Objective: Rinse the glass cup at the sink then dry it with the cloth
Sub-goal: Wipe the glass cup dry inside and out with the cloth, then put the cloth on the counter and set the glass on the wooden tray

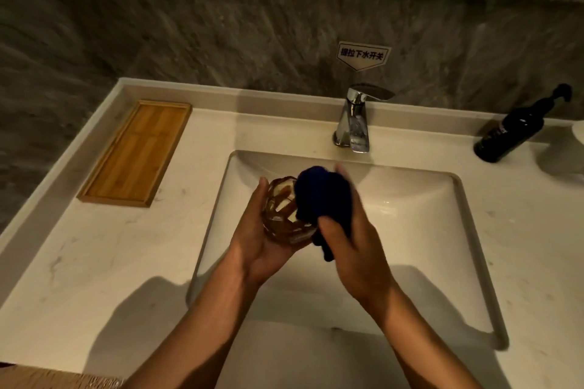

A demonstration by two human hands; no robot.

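Note:
A faceted amber glass cup (282,210) lies tilted in my left hand (256,240), held from below and the side over the left part of the sink (442,230). My right hand (350,246) grips a dark blue cloth (325,196) and presses it against the cup's right side and mouth. Part of the cup is hidden behind the cloth. Both hands hover above the basin, in front of the faucet (355,123). No water runs from the spout.
A wooden tray (136,151) sits on the counter at the left. A dark pump bottle (508,133) stands at the right, behind the sink. A sign (361,54) hangs on the stone wall above the faucet.

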